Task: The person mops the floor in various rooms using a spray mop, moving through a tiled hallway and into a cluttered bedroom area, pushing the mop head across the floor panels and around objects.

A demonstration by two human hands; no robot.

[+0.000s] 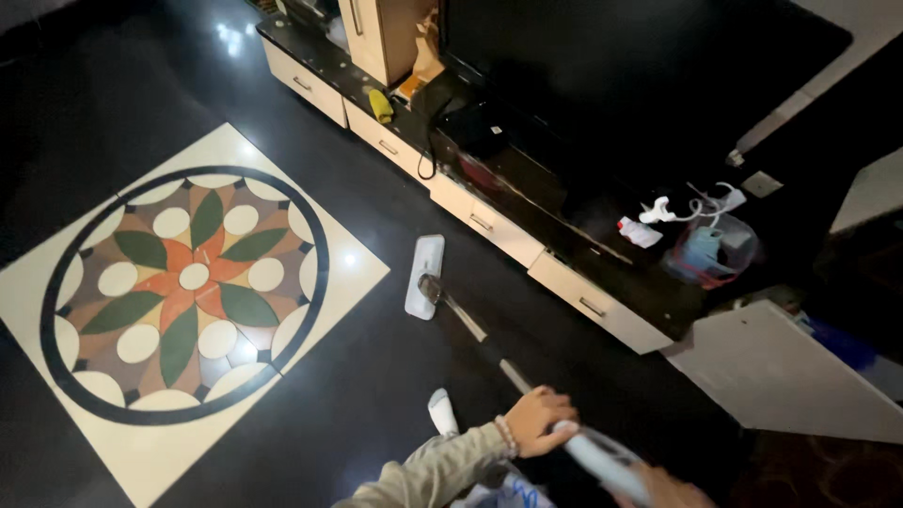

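Note:
A flat mop has its white rectangular head on the dark glossy floor, close to the low cabinet's drawers. Its metal pole slants back toward me and ends in a pale blue grip. My left hand, with a beaded bracelet at the wrist, is closed around the pole just above that grip. My right hand holds the lower end of the grip at the bottom edge of the view, partly cut off. A foot in a white sock stands beside the pole.
A long low cabinet with cream drawers runs diagonally, carrying a large dark screen, a yellow cloth, a spray bottle and a clear container. A flower medallion is inlaid in the floor at left. A white panel lies at right.

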